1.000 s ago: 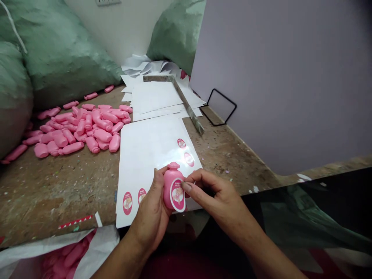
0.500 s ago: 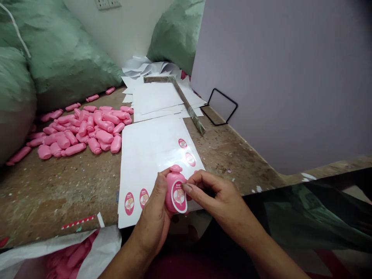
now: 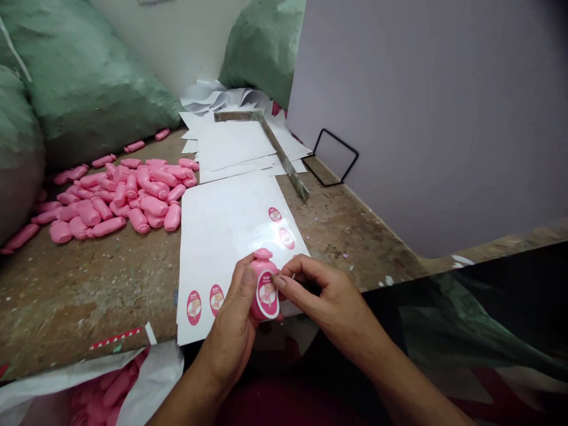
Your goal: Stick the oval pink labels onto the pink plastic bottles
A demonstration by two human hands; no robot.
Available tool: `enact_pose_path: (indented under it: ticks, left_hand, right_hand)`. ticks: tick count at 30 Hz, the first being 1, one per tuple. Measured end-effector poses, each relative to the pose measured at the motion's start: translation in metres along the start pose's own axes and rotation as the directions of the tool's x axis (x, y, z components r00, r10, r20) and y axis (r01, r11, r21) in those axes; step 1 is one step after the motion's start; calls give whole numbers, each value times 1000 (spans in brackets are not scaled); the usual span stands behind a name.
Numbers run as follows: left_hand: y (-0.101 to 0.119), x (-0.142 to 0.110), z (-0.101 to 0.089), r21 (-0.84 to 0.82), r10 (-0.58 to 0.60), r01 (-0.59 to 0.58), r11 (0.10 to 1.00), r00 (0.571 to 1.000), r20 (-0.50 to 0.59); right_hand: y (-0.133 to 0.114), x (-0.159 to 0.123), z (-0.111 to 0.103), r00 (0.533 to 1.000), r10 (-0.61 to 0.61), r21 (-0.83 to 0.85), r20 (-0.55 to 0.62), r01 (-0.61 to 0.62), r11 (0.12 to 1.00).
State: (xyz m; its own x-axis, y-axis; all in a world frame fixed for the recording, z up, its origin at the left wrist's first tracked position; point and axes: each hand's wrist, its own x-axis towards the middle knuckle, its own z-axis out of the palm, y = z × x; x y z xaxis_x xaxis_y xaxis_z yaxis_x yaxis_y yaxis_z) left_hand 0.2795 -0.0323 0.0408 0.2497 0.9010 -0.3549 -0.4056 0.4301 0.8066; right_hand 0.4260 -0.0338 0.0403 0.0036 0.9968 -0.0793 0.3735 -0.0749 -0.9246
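A small pink toy bottle stands nearly upright in my left hand, thumb on its left side and fingers behind it. On its front is an oval pink sticker with a white border and a baby picture. My right hand is pinched at the sticker's upper right edge, thumb and forefinger close together. Beneath my hands lies a white sticker sheet holding a few oval stickers at its lower left and right side. My hands cover part of the sheet.
Loose pink bottles are heaped at the left, before large green sacks. Behind the sheet lie white papers and an L-shaped wooden frame. A black wire stand leans by the grey panel. A white bag holds pink pieces.
The view has shifted slightly. The sticker sits flatter against the bottle, its right edge closer to the bottle's side. Both hands keep their hold.
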Motion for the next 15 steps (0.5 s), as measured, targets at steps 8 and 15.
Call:
enact_pose_path:
  ticks: [8, 15]
  left_hand:
    - [6, -2, -3, -4, -59, 59, 998, 996, 70]
    - [4, -5, -5, -28, -141, 148, 989, 977, 162]
  right_hand:
    - [10, -2, -5, 953, -220, -238, -206, 170, 956]
    - [0, 2, -1, 988, -85, 87, -126, 96, 992]
